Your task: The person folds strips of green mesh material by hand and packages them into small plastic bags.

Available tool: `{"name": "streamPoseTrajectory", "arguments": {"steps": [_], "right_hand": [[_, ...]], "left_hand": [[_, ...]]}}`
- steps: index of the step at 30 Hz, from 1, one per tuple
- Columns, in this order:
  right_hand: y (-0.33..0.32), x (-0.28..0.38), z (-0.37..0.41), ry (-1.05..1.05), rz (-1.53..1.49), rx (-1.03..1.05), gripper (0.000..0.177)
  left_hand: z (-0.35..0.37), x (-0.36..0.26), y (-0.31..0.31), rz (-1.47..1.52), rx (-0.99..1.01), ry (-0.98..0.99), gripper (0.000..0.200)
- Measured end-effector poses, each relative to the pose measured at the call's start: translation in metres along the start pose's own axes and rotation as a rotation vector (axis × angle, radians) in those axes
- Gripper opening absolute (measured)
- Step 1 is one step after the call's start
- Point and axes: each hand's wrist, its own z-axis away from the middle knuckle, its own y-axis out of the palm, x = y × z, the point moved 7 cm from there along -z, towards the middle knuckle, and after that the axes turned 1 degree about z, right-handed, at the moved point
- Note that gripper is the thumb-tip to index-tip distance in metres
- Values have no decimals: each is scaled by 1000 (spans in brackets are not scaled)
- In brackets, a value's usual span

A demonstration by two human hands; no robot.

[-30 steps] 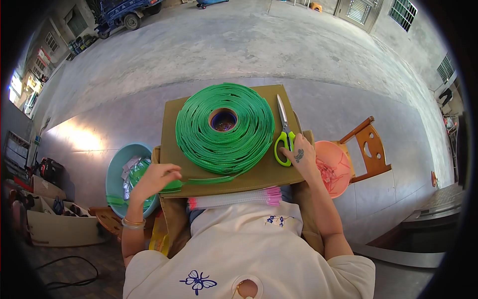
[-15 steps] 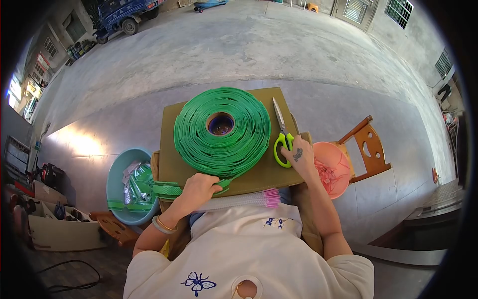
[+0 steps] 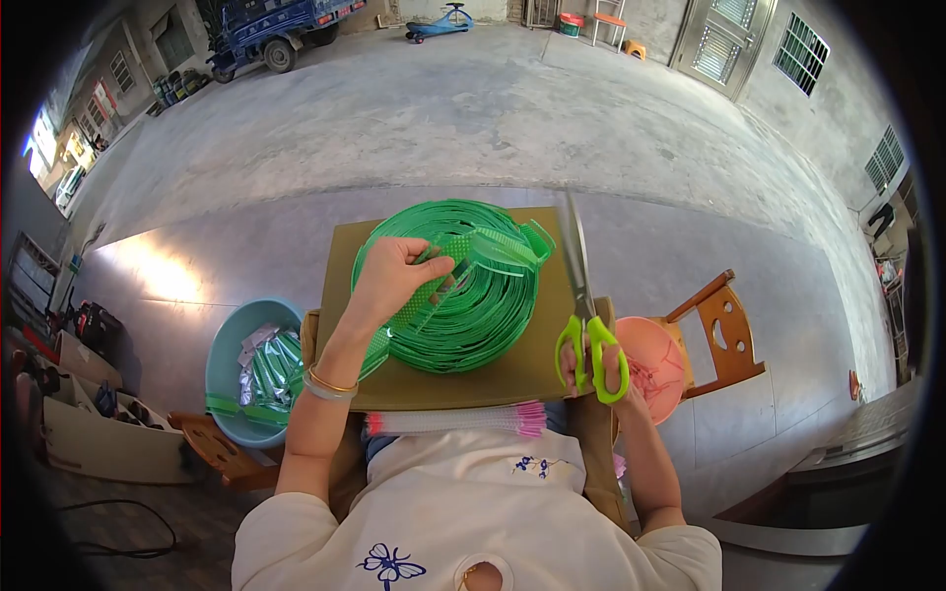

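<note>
A big roll of green plastic strip (image 3: 468,340) lies flat on an olive-brown board or box top (image 3: 443,396) in front of me. Above the roll, my left hand (image 3: 392,281) pinches a raised length of perforated green strip (image 3: 503,251), which loops over towards the right. My right hand (image 3: 599,372) grips scissors (image 3: 588,340) by their lime-green handles, fingers through the loops. Their blades point away from me, slightly blurred, beside the board's right edge. Close to my lap rests a bundle of thin clear sticks with pink ends (image 3: 453,422).
At the left, a blue basin (image 3: 222,340) holds silvery packets and green strip. A pink basin (image 3: 660,340) with pink pieces sits on a wooden chair (image 3: 724,330) at the right. A blue three-wheeled truck (image 3: 281,30) and a blue ride-on toy (image 3: 443,25) stand far off.
My right hand has picked the scissors up off the board and turned them upright. My left hand has moved up and forward, lifting the green strip over the roll.
</note>
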Motion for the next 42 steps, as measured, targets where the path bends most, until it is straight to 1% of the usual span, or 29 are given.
{"name": "streamPoseTrajectory", "arguments": {"steps": [2, 5, 9, 14, 17, 23, 26, 32, 37, 42], "right_hand": [[27, 5, 8, 100, 169, 114, 85], [40, -8, 14, 206, 319, 251, 90], [50, -13, 12, 222, 396, 298, 88], [61, -7, 2, 159, 394, 269, 86], [66, -7, 0, 148, 388, 263, 87], [68, -8, -1, 132, 382, 247, 88], [68, -7, -2, 134, 403, 248, 88], [68, -6, -2, 117, 420, 230, 88], [69, -7, -3, 120, 426, 254, 88], [70, -6, -4, 119, 428, 230, 89]], "left_hand": [[0, 2, -8, 51, -65, 3, 14], [7, 5, -11, 79, -115, 0, 15], [12, 6, -7, 87, -93, 14, 15], [22, -1, 2, -10, -15, -42, 15], [25, 4, 5, 101, -33, -44, 15], [28, 11, 9, 101, 5, -47, 16], [28, 13, 8, 76, 1, -39, 16], [33, 3, 7, 126, 2, -39, 15], [35, 4, 8, 109, 2, -52, 15], [34, 7, 10, 103, -1, -56, 15]]}}
